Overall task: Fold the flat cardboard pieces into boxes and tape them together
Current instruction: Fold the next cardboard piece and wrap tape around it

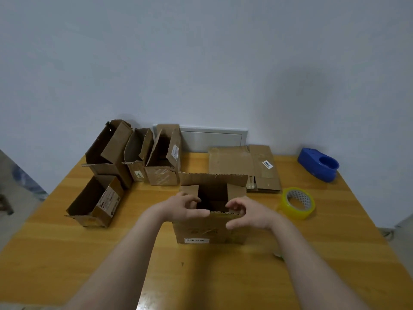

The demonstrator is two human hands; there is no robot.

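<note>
Left hand [183, 208], right hand [249, 214], fingers [192, 199] curled at open corrugated cardboard box [201, 229]

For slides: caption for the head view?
Left hand and right hand grip the open box by its near rim; tape roll right, folded boxes left.

open box [212, 211] mid-table [223, 276] — folded boxes [134, 157] left, tape roll [297, 203] right

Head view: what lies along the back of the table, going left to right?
Tall open box → narrow open box → open box with a white label → flat cardboard pieces → blue tape dispenser. Left out, being nearer: low box, front box, tape roll.
</note>
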